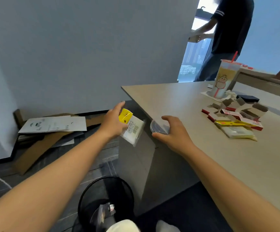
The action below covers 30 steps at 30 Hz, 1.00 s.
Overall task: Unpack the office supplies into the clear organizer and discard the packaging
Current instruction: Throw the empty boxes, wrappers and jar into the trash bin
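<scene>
My left hand pinches a yellow-labelled packet at mid-frame — my right hand curls round a clear round container at the desk edge, above the bin.

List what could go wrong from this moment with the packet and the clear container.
1. The left hand holds the yellow-topped packet out past the desk edge, not over the black bin; let go here, it would likely land on the floor.
2. The right hand grips the small clear container right at the desk edge; a slip could send it over the side.
</scene>
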### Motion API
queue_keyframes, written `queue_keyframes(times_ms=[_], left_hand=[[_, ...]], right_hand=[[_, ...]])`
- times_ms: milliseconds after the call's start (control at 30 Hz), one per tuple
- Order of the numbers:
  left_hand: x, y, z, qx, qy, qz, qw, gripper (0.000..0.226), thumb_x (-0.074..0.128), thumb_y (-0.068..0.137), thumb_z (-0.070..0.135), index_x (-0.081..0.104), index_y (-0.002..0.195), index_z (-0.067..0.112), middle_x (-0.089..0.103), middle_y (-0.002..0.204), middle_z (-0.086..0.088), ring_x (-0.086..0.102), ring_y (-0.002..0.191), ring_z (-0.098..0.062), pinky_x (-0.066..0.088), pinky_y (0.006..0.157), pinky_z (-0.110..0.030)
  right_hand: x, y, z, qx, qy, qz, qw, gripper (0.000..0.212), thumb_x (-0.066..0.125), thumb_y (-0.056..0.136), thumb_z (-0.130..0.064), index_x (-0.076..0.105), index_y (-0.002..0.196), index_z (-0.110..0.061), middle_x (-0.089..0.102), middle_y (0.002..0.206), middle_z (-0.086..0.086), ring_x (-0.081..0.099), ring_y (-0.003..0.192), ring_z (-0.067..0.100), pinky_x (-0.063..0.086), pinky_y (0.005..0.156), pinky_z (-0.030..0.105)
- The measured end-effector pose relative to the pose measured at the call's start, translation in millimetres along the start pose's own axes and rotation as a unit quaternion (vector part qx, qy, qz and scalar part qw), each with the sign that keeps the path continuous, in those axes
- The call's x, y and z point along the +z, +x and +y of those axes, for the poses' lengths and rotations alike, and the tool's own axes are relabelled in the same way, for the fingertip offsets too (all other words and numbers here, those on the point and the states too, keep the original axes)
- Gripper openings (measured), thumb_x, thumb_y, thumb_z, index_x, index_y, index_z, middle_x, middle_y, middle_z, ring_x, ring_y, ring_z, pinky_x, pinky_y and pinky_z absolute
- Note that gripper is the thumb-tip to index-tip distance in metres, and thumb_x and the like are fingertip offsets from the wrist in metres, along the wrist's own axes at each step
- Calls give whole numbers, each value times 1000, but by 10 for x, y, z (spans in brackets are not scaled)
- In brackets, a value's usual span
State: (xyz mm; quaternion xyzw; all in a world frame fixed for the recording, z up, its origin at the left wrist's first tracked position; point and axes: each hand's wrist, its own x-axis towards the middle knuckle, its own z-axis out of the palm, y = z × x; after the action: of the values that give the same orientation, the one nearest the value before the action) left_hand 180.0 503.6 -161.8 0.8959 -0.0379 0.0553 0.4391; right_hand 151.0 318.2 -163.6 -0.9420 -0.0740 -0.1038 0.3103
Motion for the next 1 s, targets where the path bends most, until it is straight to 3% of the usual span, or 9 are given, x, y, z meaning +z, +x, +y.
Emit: queue_keyframes(times_ms=[67, 167, 233, 300, 433, 533, 667, 767, 1000], left_hand=[[-149, -41, -178, -41, -16, 17, 999, 79, 66, 76, 1, 22, 141, 12, 50, 124, -18, 50, 108, -28, 37, 83, -29], [-329, -108, -564, -91, 28, 37, 995, 67, 69, 74, 7, 36, 132, 8, 54, 121, -17, 51, 109, -30, 37, 80, -29], [-399, -140, -877, -115, 50, 33, 991, 50, 71, 73, 8, 50, 118, 7, 57, 118, -15, 53, 105, -30, 41, 82, -34], [-417, -173, -1185, -143, 80, 20, 986, 31, 71, 73, 12, 57, 100, 10, 61, 109, -11, 54, 93, -27, 41, 75, -33], [-281, -219, -1755, -191, 137, -14, 972, 17, 69, 75, 18, 53, 80, 17, 65, 102, -13, 56, 90, -30, 35, 65, -31], [-40, -222, -2140, -227, 139, -47, 963, 15, 68, 77, 18, 56, 85, 12, 64, 103, -15, 57, 94, -33, 42, 70, -36], [308, -194, -2544, -279, 132, -99, 946, 22, 69, 76, 17, 57, 93, 9, 62, 108, -17, 56, 99, -33, 39, 71, -35], [550, -203, -2793, -300, 152, -166, 927, 37, 70, 76, 20, 56, 107, 7, 60, 117, -16, 55, 107, -32, 44, 83, -36], [735, -228, -2990, -288, 195, -241, 906, 36, 57, 85, 25, 53, 118, 10, 57, 122, -14, 52, 112, -32, 44, 90, -37]], right_hand=[[196, 86, -141, -29, 6, -23, 999, 67, 69, 75, -31, 37, 131, -15, 39, 138, 8, 40, 123, 22, 39, 100, 31], [575, 186, -318, -73, 0, -73, 995, 69, 70, 74, -31, 35, 131, -15, 37, 137, 7, 36, 124, 20, 34, 100, 28], [869, 222, -379, -85, -13, -116, 990, 71, 69, 75, -29, 32, 133, -14, 34, 139, 7, 31, 128, 21, 31, 104, 30], [1171, 240, -371, -79, -16, -156, 984, 72, 69, 75, -26, 30, 134, -12, 32, 140, 7, 27, 131, 21, 27, 106, 30], [1775, 234, -178, -43, -12, -223, 974, 74, 69, 75, -24, 29, 135, -11, 31, 141, 7, 26, 131, 21, 25, 105, 27], [2185, 222, 12, -24, -31, -276, 960, 75, 71, 73, -26, 30, 134, -11, 32, 140, 7, 27, 130, 22, 26, 104, 29], [2662, 203, 232, -8, -54, -351, 935, 77, 72, 72, -32, 31, 134, -11, 30, 142, 8, 26, 131, 23, 28, 105, 33], [2951, 156, 382, 2, -79, -411, 908, 79, 69, 74, -35, 28, 137, -11, 19, 150, 9, 15, 138, 25, 21, 111, 35], [3084, 155, 579, -4, -146, -431, 890, 52, 52, 88, -26, 35, 134, -9, 31, 144, 13, 28, 133, 29, 30, 108, 38]])
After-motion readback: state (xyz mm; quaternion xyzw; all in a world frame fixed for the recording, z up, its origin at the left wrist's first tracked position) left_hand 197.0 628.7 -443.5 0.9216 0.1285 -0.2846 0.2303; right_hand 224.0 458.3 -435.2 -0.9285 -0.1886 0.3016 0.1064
